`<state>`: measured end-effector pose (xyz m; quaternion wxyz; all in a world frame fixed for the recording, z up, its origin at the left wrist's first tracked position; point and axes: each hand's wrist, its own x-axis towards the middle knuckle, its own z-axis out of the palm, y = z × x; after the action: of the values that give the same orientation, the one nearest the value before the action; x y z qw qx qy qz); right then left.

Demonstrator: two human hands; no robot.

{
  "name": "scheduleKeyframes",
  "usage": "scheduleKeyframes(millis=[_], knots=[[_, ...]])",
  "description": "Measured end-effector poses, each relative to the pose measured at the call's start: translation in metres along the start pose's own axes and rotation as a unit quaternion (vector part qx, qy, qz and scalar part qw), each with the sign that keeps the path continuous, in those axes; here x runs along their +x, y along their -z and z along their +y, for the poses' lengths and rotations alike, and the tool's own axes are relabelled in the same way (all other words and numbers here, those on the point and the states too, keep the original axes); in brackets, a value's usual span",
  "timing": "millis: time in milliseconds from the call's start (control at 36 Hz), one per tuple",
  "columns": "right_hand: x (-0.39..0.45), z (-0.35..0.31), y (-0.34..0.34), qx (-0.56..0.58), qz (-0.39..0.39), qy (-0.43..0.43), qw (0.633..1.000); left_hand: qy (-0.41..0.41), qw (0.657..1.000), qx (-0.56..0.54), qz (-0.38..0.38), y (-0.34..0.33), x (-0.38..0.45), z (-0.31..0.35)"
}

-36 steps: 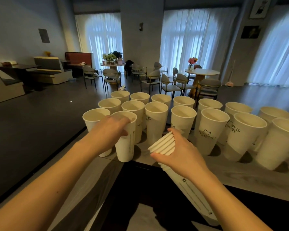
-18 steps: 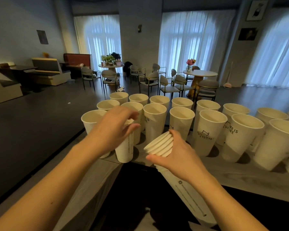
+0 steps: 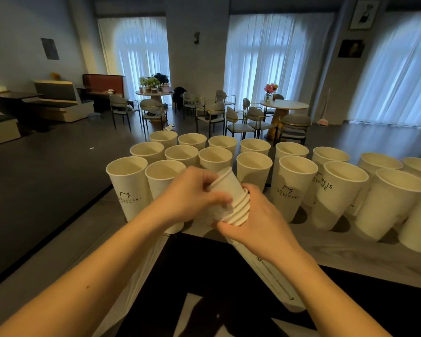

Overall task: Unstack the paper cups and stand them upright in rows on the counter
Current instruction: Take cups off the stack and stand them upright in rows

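The stack of paper cups (image 3: 267, 266) lies tilted over the near edge of the worktop (image 3: 350, 261), its open end pointing up and away and its long sleeve of nested cups running down toward the lower right. The right hand (image 3: 258, 222) is closed around the stack just below the bunched rims. The top cup (image 3: 225, 186) sticks partly out of the stack, and the left hand (image 3: 192, 193) grips it, fingers curled over its rim and thumb pressed on its side.

Behind the hands, loose cups stand upright in rows (image 3: 253, 166) across the worktop, mouths open to the ceiling. The nearest cup on the left (image 3: 129, 186) carries a small printed drawing with lettering, as does another to the right (image 3: 292, 186); a third (image 3: 338, 188) shows dark block letters. The cups at the far right lean outward in the wide-angle view.

Beyond the worktop lies a dim room with round tables (image 3: 283, 105), chairs (image 3: 236, 120), flowers (image 3: 270, 90) and curtained windows (image 3: 277, 57).
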<state>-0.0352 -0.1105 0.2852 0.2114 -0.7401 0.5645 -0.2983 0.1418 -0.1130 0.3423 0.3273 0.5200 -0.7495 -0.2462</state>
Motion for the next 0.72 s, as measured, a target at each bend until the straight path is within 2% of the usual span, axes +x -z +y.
scheduleKeyframes(millis=[111,167,306,389,556,722], knots=[[-0.001,0.016,0.007,-0.031,0.007,-0.041,0.999,-0.063,0.983,0.102,0.140,0.022,0.010,0.011],[-0.001,0.025,0.011,-0.066,0.003,-0.075,0.995,-0.094,0.969,0.152,0.167,0.026,0.012,0.014],[0.000,0.037,0.017,-0.079,-0.010,-0.114,0.990,-0.089,0.957,0.274,0.040,-0.001,0.016,0.008],[-0.001,0.036,0.019,-0.062,-0.011,-0.115,0.991,-0.105,0.931,0.351,0.005,-0.015,0.020,-0.003],[-0.002,0.034,0.021,-0.045,-0.010,-0.112,0.993,-0.118,0.904,0.411,0.014,-0.019,0.027,-0.013],[-0.002,0.033,0.021,-0.037,-0.010,-0.106,0.994,-0.116,0.906,0.407,0.011,-0.017,0.032,-0.019]])
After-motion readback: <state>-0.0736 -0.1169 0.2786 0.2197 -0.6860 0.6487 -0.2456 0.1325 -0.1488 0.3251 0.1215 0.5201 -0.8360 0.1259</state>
